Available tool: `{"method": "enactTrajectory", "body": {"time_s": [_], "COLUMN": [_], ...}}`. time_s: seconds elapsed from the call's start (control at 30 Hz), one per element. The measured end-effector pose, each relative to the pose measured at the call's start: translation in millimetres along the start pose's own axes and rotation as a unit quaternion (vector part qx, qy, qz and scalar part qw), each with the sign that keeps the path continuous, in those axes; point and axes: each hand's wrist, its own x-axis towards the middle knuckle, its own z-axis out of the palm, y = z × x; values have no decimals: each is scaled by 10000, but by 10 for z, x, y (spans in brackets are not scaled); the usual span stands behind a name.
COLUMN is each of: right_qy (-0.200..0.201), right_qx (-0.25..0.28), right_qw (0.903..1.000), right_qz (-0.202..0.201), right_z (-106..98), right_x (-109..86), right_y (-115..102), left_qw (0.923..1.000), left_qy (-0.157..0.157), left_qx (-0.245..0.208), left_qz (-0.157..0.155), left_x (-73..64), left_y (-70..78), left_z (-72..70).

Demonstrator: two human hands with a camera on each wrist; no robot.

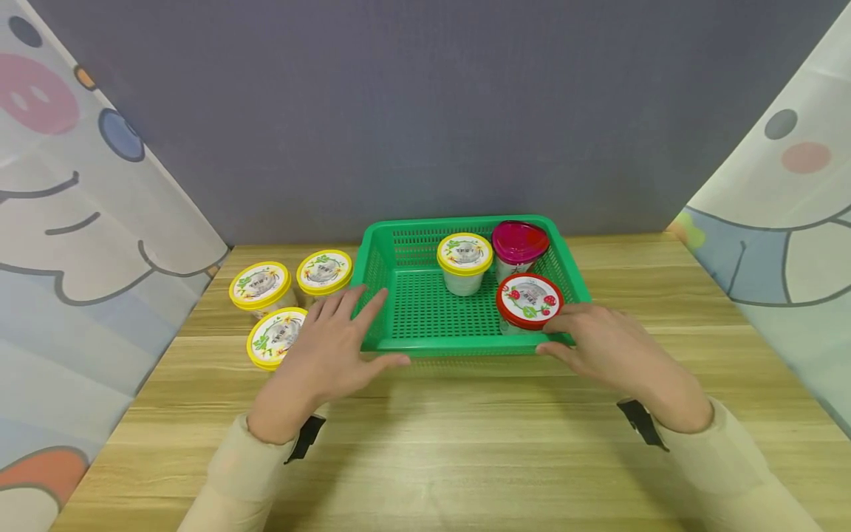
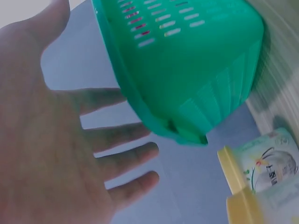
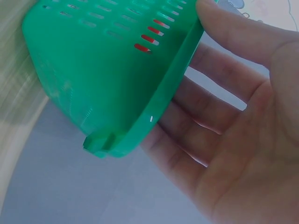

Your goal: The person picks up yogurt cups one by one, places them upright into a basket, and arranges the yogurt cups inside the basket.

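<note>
Green plastic basket (image 1: 452,345) sits on the wooden table (image 1: 452,458), just ahead and between the hands, long axis running left to right. Right hand (image 1: 601,347) is the nearer one, pinching the front right corner's rim between thumb and fingers. Left hand (image 1: 329,347) is loose, fingers spread by the front left corner; hard to tell if they touch. Head view gets the three cups (image 1: 464,258) inside, while right wrist only catches red slivers (image 3: 149,39) through the slots.

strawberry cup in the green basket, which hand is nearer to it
Right. The right hand is at the near right corner of the green basket, just beside the strawberry cup; the left hand is at the basket's left end, farther off.
</note>
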Motion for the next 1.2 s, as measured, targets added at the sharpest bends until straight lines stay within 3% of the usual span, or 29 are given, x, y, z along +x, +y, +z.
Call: {"method": "enactTrajectory", "body": {"time_s": [0.47, 0.8, 1.2], "right_qy": [37, 46, 28], "right_qx": [18, -18, -8], "right_qw": [10000, 10000, 9999], "right_qz": [-53, -52, -97], "right_z": [9, 5, 3], "right_x": [9, -19, -9], "right_y": [3, 18, -2], "left_qw": [9950, 9926, 9848], "left_qy": [-625, -635, -752], "left_qx": [-127, -405, -431], "left_qz": [-763, -954, -1507], "left_x": [-118, -147, -157], "left_y": [-212, -318, -547], "left_z": [-208, -284, -314]}}
